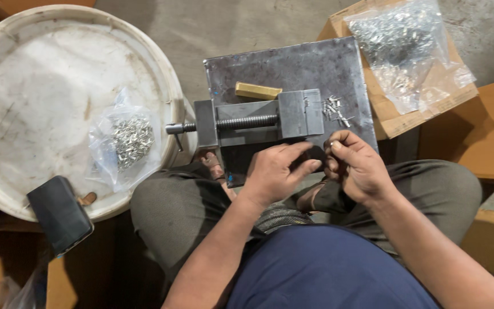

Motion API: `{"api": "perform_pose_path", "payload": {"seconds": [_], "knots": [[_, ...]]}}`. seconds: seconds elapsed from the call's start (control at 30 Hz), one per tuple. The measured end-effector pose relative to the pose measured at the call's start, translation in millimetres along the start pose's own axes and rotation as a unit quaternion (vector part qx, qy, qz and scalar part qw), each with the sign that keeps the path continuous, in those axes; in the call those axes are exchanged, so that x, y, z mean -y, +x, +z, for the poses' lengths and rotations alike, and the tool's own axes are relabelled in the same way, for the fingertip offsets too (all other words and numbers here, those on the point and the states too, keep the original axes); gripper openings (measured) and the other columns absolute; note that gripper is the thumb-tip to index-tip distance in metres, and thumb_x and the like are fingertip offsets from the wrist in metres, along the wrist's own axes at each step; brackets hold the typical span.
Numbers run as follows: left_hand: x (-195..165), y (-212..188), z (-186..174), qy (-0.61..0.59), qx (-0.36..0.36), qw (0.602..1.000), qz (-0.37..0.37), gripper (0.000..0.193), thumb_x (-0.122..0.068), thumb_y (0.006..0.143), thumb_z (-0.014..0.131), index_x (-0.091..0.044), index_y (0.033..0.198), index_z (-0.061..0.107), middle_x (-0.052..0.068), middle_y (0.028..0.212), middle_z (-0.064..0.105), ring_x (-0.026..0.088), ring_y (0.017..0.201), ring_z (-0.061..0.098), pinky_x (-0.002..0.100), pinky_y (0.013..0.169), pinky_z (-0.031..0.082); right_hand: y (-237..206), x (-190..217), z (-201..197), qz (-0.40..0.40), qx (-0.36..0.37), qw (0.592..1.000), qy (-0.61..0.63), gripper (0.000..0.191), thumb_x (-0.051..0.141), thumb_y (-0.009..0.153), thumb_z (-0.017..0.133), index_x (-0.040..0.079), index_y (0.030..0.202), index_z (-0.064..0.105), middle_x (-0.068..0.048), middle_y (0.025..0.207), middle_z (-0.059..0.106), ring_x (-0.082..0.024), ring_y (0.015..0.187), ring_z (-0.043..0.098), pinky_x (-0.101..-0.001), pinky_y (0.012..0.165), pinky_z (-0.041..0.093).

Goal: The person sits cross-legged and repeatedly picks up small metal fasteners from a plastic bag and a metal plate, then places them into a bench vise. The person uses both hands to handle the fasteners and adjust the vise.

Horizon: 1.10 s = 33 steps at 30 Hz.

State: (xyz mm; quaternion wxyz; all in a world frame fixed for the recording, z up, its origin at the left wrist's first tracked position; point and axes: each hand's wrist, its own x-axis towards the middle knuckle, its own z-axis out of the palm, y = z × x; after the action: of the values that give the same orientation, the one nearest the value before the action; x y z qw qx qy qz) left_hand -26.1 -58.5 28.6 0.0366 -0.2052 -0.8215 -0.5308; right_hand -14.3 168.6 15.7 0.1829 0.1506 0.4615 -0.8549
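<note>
Just below the steel vise on the metal plate, the left hand is curled, fingertips pressed together, and the right hand is pinched around something too small to tell; loose metal pins are scattered beside the vise.

vise: grey metal, matt, threaded steel screw
plate: dull, stained sheet metal
small parts: bright, shiny metal
bags: clear glossy plastic, crinkled
round lid: white plastic, scuffed, dirty
box: brown matt cardboard
block: yellowish, smooth
</note>
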Motion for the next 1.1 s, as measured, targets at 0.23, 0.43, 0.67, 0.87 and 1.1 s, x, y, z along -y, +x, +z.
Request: {"api": "perform_pose_path", "payload": {"seconds": [0.23,0.43,0.67,0.87,1.1], "knots": [[8,-1,3,-0.022,0.009,0.999,0.047,0.021,-0.026,0.097,0.069,-0.009,0.109,0.074,0.010,0.101,0.076,0.029,0.090,0.074,0.037,0.076,0.059,-5,-25,10,0.030,0.021,0.999,0.014,0.009,0.015,0.102,0.063,0.009,0.109,0.061,0.000,0.087,0.063,-0.008,0.067,0.054,-0.0259,0.060,0.044],[10,-3,1,-0.005,0.024,0.999,0.030,0.013,-0.017,0.096,0.069,-0.006,0.102,0.069,0.013,0.092,0.073,0.035,0.086,0.071,0.043,0.072,0.056,-6,-23,24,-0.051,-0.015,0.988,-0.144,0.012,0.013,0.103,0.065,0.006,0.113,0.063,-0.001,0.082,0.061,-0.009,0.066,0.054,-0.0252,0.059,0.045],[7,4,-4,-0.024,0.012,0.998,0.054,0.021,-0.012,0.089,0.064,-0.006,0.108,0.069,0.014,0.096,0.073,0.036,0.088,0.071,0.043,0.074,0.057,-9,25,50,-0.317,0.031,0.757,-0.570,0.011,0.006,0.087,0.074,0.003,0.097,0.070,-0.006,0.090,0.069,-0.015,0.079,0.067,-0.0268,0.070,0.053],[-1,6,-9,-0.041,0.030,0.998,-0.046,0.032,-0.032,0.093,0.074,-0.005,0.111,0.072,0.014,0.092,0.075,0.031,0.076,0.073,0.038,0.066,0.057,8,63,74,-0.388,-0.029,0.715,-0.581,0.011,0.006,0.090,0.075,0.003,0.100,0.069,-0.006,0.092,0.070,-0.018,0.080,0.069,-0.0289,0.072,0.054],[-5,10,-13,-0.029,0.033,0.998,-0.050,0.031,-0.033,0.092,0.074,-0.006,0.107,0.075,0.014,0.095,0.076,0.031,0.082,0.075,0.037,0.072,0.058,47,82,93,-0.397,0.008,0.701,-0.593,0.009,0.003,0.091,0.075,0.002,0.099,0.072,-0.007,0.093,0.070,-0.018,0.081,0.070,-0.0294,0.072,0.054]]}}
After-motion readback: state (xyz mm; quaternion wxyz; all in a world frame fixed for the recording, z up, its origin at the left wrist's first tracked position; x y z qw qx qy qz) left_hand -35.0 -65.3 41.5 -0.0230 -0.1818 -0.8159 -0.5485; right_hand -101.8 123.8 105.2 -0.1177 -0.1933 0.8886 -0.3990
